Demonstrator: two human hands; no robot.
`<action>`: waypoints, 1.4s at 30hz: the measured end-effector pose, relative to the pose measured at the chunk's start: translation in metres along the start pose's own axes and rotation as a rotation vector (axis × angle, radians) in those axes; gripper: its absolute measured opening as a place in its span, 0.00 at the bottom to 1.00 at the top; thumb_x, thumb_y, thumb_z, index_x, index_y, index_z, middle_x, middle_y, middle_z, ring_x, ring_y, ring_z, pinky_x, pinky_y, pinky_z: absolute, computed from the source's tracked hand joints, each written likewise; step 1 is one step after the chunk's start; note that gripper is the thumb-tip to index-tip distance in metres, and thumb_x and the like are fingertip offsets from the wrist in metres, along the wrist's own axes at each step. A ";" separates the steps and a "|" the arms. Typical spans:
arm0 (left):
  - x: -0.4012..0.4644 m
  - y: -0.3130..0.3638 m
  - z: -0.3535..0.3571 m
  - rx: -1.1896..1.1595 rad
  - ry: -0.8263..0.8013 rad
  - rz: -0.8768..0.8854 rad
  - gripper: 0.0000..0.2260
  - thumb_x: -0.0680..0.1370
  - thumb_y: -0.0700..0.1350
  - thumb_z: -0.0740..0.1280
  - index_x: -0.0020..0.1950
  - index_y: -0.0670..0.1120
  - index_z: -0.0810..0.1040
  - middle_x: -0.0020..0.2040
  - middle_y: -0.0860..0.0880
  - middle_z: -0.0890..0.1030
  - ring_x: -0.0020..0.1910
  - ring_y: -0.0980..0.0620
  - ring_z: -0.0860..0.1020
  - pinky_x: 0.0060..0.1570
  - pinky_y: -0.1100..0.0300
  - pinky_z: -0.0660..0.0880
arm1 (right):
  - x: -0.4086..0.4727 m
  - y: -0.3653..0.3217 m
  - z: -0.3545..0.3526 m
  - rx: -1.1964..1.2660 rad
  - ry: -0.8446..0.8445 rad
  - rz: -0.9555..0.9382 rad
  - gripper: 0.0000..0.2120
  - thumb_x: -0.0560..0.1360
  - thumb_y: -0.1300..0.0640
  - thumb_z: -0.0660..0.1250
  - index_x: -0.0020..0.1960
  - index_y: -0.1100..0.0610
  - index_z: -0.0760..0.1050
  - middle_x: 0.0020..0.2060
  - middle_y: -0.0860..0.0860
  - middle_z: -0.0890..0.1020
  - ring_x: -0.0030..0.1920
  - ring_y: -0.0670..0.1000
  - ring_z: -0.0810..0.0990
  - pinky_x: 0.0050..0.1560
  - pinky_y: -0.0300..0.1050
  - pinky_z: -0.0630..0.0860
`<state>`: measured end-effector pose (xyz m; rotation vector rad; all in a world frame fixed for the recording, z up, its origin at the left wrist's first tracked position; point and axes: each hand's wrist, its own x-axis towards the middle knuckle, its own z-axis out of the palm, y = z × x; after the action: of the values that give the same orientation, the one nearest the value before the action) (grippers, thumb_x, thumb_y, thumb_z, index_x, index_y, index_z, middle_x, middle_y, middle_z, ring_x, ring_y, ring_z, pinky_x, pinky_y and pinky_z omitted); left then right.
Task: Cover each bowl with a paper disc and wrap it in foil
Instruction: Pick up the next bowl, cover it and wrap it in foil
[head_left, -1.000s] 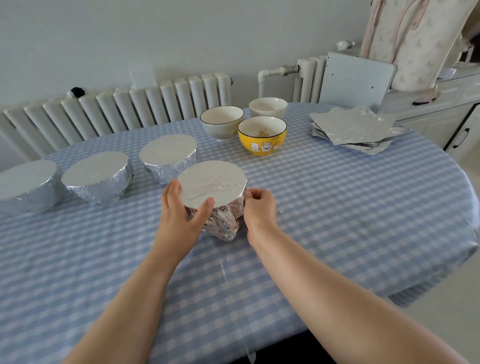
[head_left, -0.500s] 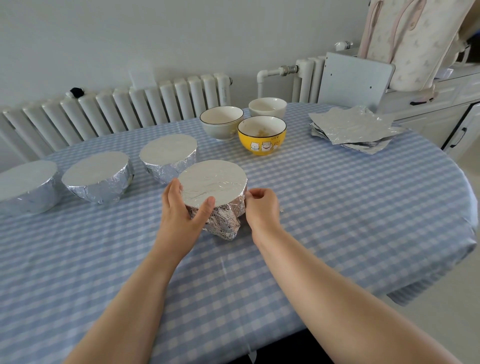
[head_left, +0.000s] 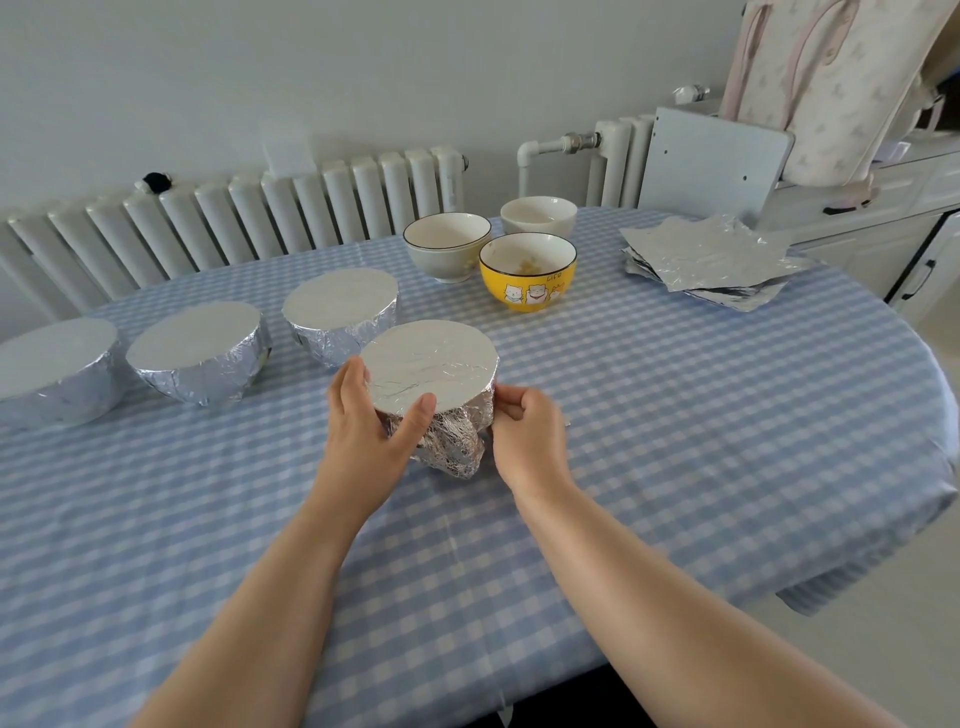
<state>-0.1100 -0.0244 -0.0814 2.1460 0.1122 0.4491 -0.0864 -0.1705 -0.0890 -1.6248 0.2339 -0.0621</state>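
Foil-wrapped bowl (head_left: 431, 395) sits near the middle of the bench (head_left: 675, 415), left hand (head_left: 363, 421) cupped round its side with the thumb on the rim, right hand (head_left: 524, 421) pinching the foil skirt at the other side. Probably a heavy, breakable bowl under thin crinkly foil that tears easily, so hold it by the sides, not the flat top. Can't see the paper disc or the bowl itself, foil hides both.
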 end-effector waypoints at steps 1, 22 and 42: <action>0.001 -0.001 -0.001 -0.004 0.005 -0.009 0.45 0.70 0.64 0.64 0.79 0.40 0.54 0.75 0.46 0.58 0.74 0.52 0.60 0.68 0.63 0.58 | -0.006 -0.003 -0.002 -0.084 -0.034 -0.040 0.13 0.77 0.66 0.60 0.57 0.54 0.75 0.51 0.46 0.84 0.50 0.43 0.83 0.55 0.46 0.79; 0.002 0.005 -0.005 0.016 -0.001 -0.032 0.47 0.65 0.65 0.66 0.77 0.43 0.58 0.73 0.47 0.60 0.70 0.52 0.65 0.63 0.63 0.61 | 0.012 -0.017 -0.031 -0.473 -0.327 -0.171 0.31 0.80 0.64 0.52 0.77 0.37 0.56 0.67 0.44 0.77 0.30 0.41 0.73 0.27 0.36 0.67; -0.008 0.010 -0.003 0.113 0.129 -0.073 0.50 0.62 0.74 0.61 0.77 0.47 0.61 0.73 0.46 0.59 0.70 0.46 0.67 0.66 0.54 0.67 | 0.044 -0.032 -0.025 -0.375 -0.358 -0.209 0.19 0.83 0.46 0.56 0.67 0.53 0.76 0.55 0.46 0.80 0.55 0.46 0.76 0.44 0.32 0.69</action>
<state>-0.1194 -0.0301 -0.0741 2.2141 0.2942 0.5498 -0.0448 -0.2020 -0.0595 -1.9946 -0.2137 0.1206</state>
